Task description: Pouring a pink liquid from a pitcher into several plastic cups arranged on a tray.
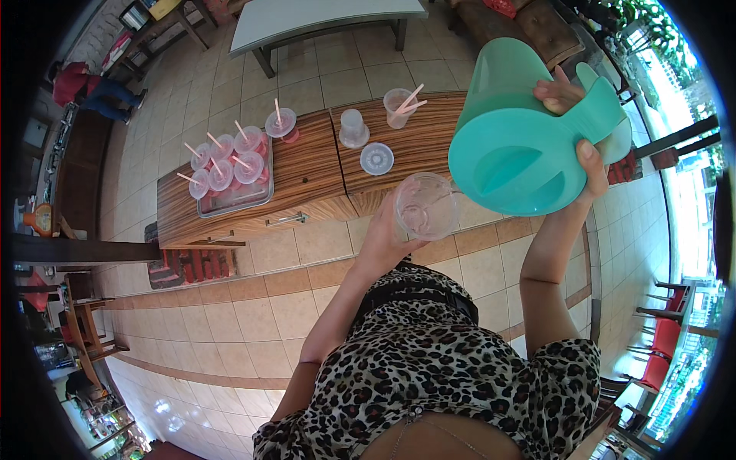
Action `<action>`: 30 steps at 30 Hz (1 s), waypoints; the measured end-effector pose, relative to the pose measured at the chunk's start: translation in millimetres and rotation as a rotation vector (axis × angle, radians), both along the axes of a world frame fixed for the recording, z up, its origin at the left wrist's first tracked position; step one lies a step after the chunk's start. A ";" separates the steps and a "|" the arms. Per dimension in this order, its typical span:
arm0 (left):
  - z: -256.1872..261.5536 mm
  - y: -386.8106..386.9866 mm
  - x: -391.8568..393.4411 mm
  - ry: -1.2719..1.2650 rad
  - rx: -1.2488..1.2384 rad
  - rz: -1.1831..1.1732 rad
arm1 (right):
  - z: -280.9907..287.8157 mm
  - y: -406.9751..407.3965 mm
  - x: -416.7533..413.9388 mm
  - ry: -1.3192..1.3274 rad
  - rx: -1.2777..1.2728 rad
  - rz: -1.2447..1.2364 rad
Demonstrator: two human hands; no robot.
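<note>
My left hand [382,236] grips a clear plastic cup [428,207] just in front of the wooden counter [307,167]. A thin stream seems to run into the cup from the rim side of a turquoise plastic pitcher [517,138]. That lidded pitcher is tilted beside the cup, and my right hand [589,167] is wrapped around its handle. On the counter beyond the cup lie a clear plastic lid [377,158] and a stack of lids or upturned cups [353,127]. A clear cup [398,106] with pale straws stands behind them.
A metal tray [267,198] at the counter's left holds several lidded cups of pink drink [221,172] with straws. One more lidded cup [281,122] stands beside it. Farther off are a white table [328,23], a brown sofa [540,29] and a person [95,92] at the far left.
</note>
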State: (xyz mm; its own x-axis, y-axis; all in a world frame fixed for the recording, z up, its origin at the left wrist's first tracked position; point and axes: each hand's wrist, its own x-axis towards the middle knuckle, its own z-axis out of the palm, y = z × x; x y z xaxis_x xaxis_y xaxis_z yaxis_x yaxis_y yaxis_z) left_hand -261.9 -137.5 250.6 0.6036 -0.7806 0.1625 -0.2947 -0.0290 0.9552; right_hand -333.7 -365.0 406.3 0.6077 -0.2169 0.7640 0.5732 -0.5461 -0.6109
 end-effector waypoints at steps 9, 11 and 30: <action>-2.5 -2.9 0.1 0.045 -0.044 -0.029 | -2.3 -2.8 -0.2 0.006 0.006 -0.015; 0.4 -3.4 -0.2 0.014 0.000 -0.034 | -1.7 -2.8 -1.8 0.003 0.006 -0.015; -1.7 -7.8 -3.3 0.032 -0.023 -0.020 | -1.3 -11.8 -8.5 -0.020 -0.045 -0.030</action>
